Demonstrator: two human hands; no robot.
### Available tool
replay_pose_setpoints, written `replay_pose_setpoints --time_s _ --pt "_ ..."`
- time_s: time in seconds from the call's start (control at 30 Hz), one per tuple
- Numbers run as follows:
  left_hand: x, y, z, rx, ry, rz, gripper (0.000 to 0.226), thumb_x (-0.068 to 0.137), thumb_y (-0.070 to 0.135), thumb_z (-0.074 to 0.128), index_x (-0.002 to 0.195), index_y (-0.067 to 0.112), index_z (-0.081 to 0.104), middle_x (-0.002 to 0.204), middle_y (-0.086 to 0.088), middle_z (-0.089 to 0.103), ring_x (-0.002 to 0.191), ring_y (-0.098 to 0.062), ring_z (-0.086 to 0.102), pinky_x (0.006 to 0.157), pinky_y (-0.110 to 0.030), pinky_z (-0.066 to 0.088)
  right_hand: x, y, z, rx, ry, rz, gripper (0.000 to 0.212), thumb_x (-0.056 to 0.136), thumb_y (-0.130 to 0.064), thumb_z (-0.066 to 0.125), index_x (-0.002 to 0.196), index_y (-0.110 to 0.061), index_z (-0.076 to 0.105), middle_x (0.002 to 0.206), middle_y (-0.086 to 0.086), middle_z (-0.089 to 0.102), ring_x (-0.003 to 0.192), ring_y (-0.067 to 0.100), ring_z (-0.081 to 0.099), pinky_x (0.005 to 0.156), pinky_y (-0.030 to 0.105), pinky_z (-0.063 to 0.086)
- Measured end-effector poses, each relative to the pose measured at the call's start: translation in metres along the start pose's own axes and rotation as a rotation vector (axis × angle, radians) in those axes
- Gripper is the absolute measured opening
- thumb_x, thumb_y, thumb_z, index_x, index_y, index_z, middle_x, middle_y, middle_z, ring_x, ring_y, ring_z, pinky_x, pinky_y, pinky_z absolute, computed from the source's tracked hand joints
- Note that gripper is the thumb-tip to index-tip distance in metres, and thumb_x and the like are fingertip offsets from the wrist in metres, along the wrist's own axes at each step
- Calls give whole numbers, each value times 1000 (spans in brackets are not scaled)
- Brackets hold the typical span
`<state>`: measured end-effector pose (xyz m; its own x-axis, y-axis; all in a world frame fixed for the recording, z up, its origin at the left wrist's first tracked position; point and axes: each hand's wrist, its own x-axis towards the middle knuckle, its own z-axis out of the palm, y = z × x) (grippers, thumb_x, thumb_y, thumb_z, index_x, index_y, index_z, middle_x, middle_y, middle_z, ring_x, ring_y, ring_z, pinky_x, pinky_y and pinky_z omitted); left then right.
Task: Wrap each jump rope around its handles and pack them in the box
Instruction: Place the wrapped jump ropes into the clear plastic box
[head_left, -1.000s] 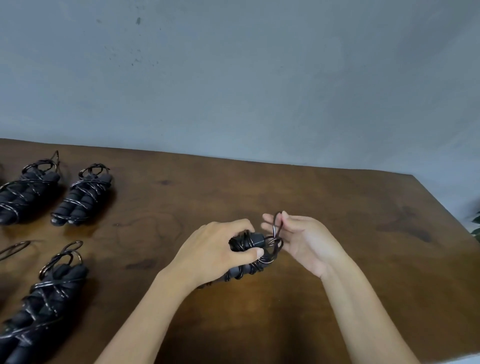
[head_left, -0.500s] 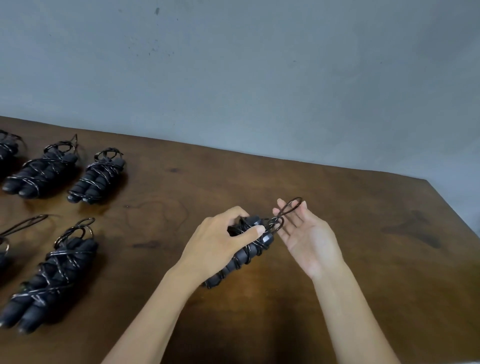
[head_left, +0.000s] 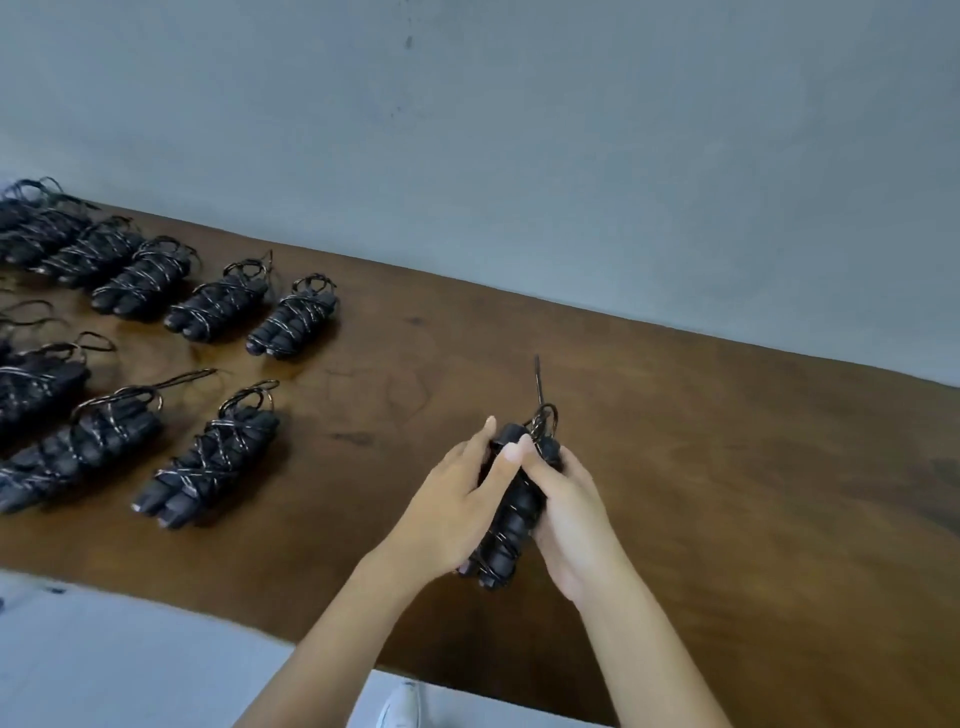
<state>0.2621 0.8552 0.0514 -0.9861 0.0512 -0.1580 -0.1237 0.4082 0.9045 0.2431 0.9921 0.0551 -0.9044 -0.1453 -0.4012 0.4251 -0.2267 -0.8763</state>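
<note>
held: both hands, left (head_left: 447, 512) and right (head_left: 571, 514), grip 1 wrapped rope (head_left: 511, 525) upright above the bench (head_left: 675, 467) | loop end sticks up past fingertips | left side: wrapped ropes (head_left: 208, 457) lie in 2 rows | wall (head_left: 519, 156) behind | floor below: shoe (head_left: 400, 706)

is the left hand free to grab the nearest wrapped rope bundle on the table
Probably not yet: the left hand and right hand both grip the held jump rope. The way to the nearest bundle looks free.

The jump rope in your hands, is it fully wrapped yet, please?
Nearly: cord crisscrosses the jump rope handles, but a loop end sticks up loose above both hands.
</note>
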Motion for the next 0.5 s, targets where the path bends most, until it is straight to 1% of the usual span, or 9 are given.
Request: replay_pose_setpoints --time_s 0.03,0.07,0.1,0.13,0.2,0.23,0.3,0.4,0.5 --pt "-4 -8 -4 83 31 13 104 83 95 19 165 31 29 162 14 38 152 -7 30 119 -25 25 -1 3 -1 -5 -6 8 33 96 -31 68 125 -16 65 116 8 76 109 25 72 104 52 52" --pt "-6 -15 -11 146 75 8 104 84 94 20 164 29 33 164 12 37 153 -10 29 123 -29 24 -1 6 -1 -1 -11 20 35 95 -31 69 125 -15 65 116 9 75 109 26 72 104 51 52" --pt "-8 -24 -20 185 142 -21 101 86 92 24 162 26 38 163 9 40 152 -13 33 124 -34 27 -1 10 0 8 -18 37 37 94 -31 69 125 -13 65 116 10 75 109 28 72 104 51 52" --pt "-8 -32 -31 223 230 -55 94 90 87 30 159 24 43 160 6 45 147 -17 40 122 -38 34 -1 13 1 19 -27 52 39 92 -32 70 125 -12 65 117 12 75 110 31 71 104 52 51" --pt "-9 -52 -59 365 448 -115 75 98 71 42 151 19 53 152 -2 53 134 -26 51 112 -45 44 -2 19 4 29 -51 69 43 90 -33 71 125 -9 65 120 18 72 113 36 69 106 55 49" --pt "-9 -63 -74 450 545 -148 66 101 62 48 148 16 55 150 -6 54 131 -31 52 111 -47 45 -2 21 5 27 -65 73 44 89 -32 72 125 -8 65 122 20 71 114 38 68 107 56 48" --pt "-11 -85 -102 581 672 -223 54 104 48 57 145 13 57 151 -13 52 136 -39 47 114 -51 41 -3 25 7 22 -92 80 45 87 -33 73 124 -8 66 121 20 71 114 38 68 107 56 48" --pt "-15 -112 -133 652 729 -346 54 102 40 64 145 9 54 153 -19 47 138 -46 42 116 -55 37 -5 30 7 10 -121 83 51 81 -36 75 123 -8 66 115 16 73 114 37 68 107 56 48" --pt "-16 -127 -152 702 695 -448 75 95 45 74 153 8 45 153 -22 46 139 -47 41 116 -55 36 -8 35 3 -4 -135 96 52 80 -37 76 123 -9 67 116 15 73 115 38 68 106 54 49"
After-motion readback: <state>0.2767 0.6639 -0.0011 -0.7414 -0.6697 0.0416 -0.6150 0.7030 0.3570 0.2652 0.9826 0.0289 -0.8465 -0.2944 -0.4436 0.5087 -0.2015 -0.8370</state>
